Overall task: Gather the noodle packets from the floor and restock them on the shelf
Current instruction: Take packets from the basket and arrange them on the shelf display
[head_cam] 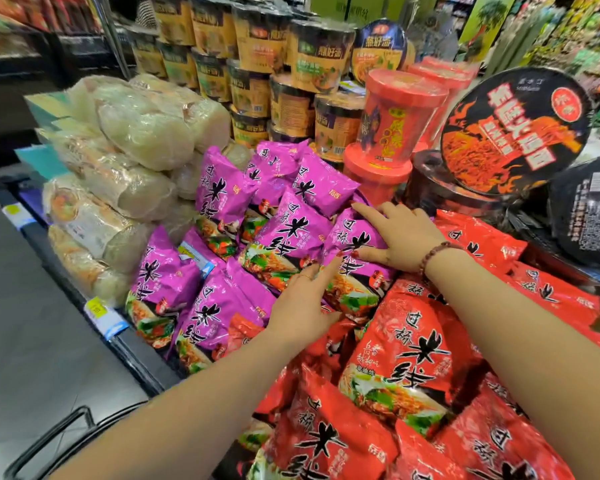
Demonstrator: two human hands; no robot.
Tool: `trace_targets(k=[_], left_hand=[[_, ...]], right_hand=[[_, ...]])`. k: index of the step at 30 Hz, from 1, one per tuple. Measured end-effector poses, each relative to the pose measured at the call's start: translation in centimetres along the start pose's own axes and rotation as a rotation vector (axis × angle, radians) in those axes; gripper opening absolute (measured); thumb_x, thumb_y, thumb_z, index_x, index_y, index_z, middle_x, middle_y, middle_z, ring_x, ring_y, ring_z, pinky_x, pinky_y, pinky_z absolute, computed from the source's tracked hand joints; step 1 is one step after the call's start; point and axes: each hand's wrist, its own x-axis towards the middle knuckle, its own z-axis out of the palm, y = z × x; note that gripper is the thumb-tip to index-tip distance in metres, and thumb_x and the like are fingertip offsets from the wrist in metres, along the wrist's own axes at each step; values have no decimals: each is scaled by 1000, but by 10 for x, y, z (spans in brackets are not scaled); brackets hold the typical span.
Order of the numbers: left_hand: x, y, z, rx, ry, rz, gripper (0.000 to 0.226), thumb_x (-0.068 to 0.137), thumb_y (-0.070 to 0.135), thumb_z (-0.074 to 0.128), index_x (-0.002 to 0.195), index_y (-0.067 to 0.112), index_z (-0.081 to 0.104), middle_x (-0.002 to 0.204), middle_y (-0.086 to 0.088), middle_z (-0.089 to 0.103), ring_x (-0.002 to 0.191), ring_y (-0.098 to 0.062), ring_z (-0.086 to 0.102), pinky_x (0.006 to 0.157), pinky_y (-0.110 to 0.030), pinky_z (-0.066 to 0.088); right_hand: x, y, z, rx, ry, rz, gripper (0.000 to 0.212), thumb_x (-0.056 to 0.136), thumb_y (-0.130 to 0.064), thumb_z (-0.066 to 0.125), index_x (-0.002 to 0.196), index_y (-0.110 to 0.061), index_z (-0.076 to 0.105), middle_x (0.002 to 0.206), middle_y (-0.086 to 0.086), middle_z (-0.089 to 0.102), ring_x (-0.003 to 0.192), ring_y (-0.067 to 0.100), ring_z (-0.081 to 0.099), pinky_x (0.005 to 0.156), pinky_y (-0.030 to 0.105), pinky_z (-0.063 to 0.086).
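Note:
Several purple noodle packets (222, 199) lie stacked on the shelf (132, 344), with red noodle packets (402, 348) piled to their right. Both my hands are on one purple packet (355, 242) at the right end of the purple pile. My right hand (400, 233) lies flat on its upper right side, fingers spread and straight. My left hand (302, 306) touches its lower left edge with straight fingers. A bead bracelet sits on my right wrist.
Clear bags of pale rice noodles (136, 140) are piled at the left. Yellow noodle cups (257, 64), red cups (399, 119) and black bowls (513, 133) stand behind. Price tags (99, 311) line the shelf edge. Grey floor (25, 323) and a black basket handle (49, 441) show lower left.

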Motion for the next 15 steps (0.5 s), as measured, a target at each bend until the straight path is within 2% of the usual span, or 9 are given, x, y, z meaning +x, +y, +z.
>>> trace_targets(k=[3,6,10,12,15], left_hand=[[-8,-5,-23,-23,33,68,77,77,30,70,146,28,35,141,-4,43,131,-24,40,103,-41,42],[-27,-19,-55,11,101,124,58,76,32,64,131,19,52,122,-5,56,116,-25,50,94,-41,45],[-64,-60,-101,50,184,203,50,73,33,60,122,30,54,120,5,57,116,-21,47,99,-38,40],[-87,-87,-124,132,219,166,52,74,39,57,122,18,59,116,-5,61,113,-29,52,94,-44,46],[-129,-130,-152,229,217,102,52,72,36,59,117,11,63,109,-11,63,106,-34,56,84,-44,51]], right_hand=[[-9,-11,-14,16,100,6,78,85,-63,53,150,-28,26,136,6,44,124,29,43,99,43,35],[-20,-38,-34,102,219,-40,67,85,-51,62,140,-18,45,131,10,52,120,32,48,96,44,38],[-35,-97,-54,189,337,-160,60,78,-51,54,116,-6,64,103,16,66,95,36,62,79,46,52],[-43,-133,-59,230,352,-182,58,76,-50,52,110,-5,66,97,16,67,88,36,63,75,45,54],[-53,-192,-55,307,335,-201,52,76,-45,59,109,-6,65,97,14,66,90,35,63,78,44,53]])
